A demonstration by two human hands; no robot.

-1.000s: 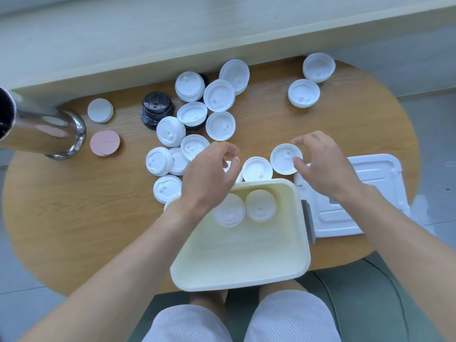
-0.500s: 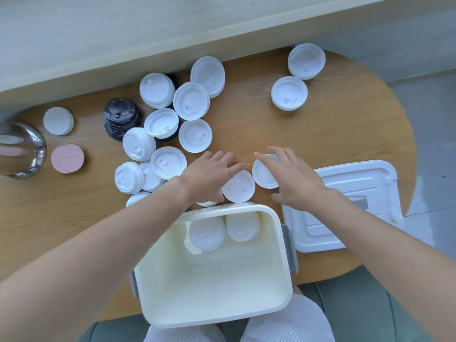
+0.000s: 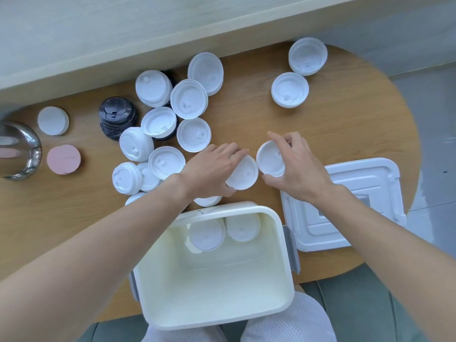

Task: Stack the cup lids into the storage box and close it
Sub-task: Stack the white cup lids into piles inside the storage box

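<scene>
While the storage box (image 3: 276, 243) sat open at the table's near edge, left hand (image 3: 209, 169) gripped one white lid (image 3: 244, 175) beyond it; right hand (image 3: 296, 166) pinched a second lid (image 3: 269, 160), rims nearly touching.

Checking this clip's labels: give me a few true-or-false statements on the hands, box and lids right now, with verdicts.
1. The right hand holds a white lid. True.
2. The box is closed. False: it is open, and its cover lies on the table to its right.
3. Lids already stand in the box at its far wall. True.
4. The left hand rests on the pink disc. False: it grips a second white lid, far from the disc.
5. The black lids are in the box. False: they sit on the table.
</scene>
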